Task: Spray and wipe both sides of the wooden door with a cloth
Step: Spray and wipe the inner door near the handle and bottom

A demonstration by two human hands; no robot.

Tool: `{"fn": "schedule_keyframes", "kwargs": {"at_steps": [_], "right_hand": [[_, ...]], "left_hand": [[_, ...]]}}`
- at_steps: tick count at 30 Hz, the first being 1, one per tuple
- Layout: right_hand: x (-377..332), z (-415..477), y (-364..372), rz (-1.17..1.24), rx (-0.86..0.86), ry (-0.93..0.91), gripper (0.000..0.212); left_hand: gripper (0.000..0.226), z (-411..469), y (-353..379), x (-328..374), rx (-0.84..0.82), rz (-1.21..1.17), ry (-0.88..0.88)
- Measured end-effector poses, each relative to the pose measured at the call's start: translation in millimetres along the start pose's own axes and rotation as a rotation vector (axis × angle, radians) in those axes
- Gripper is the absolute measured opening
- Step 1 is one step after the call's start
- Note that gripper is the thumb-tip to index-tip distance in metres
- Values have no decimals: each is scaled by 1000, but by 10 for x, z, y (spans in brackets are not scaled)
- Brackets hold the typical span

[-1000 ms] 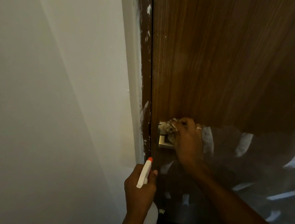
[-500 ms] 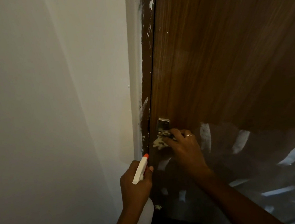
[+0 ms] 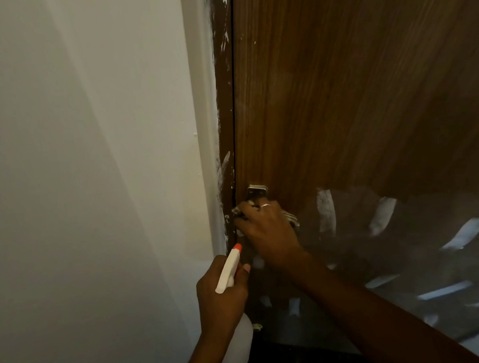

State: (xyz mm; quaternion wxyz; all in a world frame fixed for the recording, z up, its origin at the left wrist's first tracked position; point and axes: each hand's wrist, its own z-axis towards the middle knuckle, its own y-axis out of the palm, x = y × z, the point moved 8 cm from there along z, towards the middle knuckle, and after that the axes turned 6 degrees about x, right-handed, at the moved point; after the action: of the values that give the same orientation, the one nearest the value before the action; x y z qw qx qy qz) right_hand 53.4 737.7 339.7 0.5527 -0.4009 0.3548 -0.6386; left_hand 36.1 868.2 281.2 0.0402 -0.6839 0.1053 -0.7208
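Holding cloth (image 3: 236, 212) on door (image 3: 342, 95), right hand (image 3: 268, 231); left hand (image 3: 220, 300) round spray bottle (image 3: 227, 269).

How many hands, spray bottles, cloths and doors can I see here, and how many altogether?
hands: 2, the left hand and the right hand
spray bottle: 1
cloth: 1
wooden door: 1
total: 5

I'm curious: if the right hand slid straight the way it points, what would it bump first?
Probably the paint-smeared dark brown door frame, just left of the right hand; depth unclear.
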Motion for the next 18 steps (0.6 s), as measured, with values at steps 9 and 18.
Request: {"fn": "schedule_keyframes", "kwargs": {"at_steps": [9, 18], "right_hand": [[918, -891, 68, 158, 186, 350, 43], [479, -708, 73, 394, 503, 876, 26]], "left_hand": [[30, 98, -32, -98, -10, 57, 48], [37, 133, -148, -220, 6, 82, 22]]}}
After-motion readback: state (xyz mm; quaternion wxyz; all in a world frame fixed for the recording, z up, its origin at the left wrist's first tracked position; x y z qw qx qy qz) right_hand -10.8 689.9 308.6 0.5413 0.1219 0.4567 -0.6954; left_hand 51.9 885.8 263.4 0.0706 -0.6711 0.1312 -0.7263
